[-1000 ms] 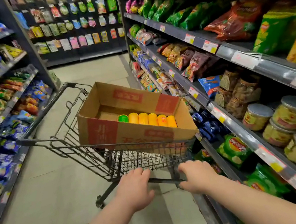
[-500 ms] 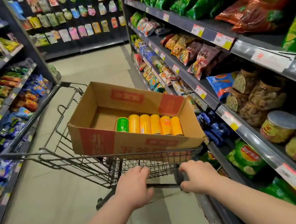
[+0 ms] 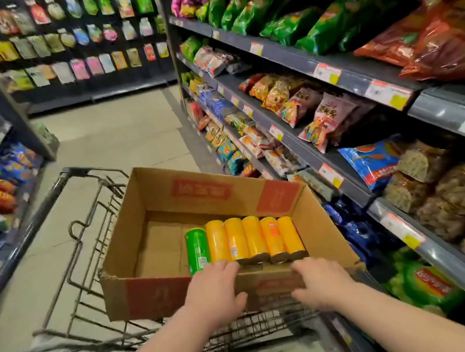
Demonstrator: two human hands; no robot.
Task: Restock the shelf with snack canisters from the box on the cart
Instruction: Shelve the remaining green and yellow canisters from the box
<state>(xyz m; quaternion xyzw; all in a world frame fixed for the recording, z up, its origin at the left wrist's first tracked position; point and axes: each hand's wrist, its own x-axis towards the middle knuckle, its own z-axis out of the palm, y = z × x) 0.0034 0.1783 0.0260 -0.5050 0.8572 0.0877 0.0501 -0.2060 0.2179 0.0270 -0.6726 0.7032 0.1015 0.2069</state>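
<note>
At the box (image 3: 153, 298) rim, left hand (image 3: 213, 296), right hand (image 3: 322, 281), fingers loosely spread, holding nothing

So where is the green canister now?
In the head view, the green canister lies in the cardboard box on the cart, leftmost in the row, beside the orange canisters.

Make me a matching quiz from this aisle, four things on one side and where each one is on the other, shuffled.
Things:
1. green canister
2. box
3. blue bag
4. left hand

Places:
A. on the cart
B. on the shelf at right
C. at the box's near wall
D. lying left of the orange canisters

Pairs: 1-D, 2-A, 3-B, 4-C
</note>
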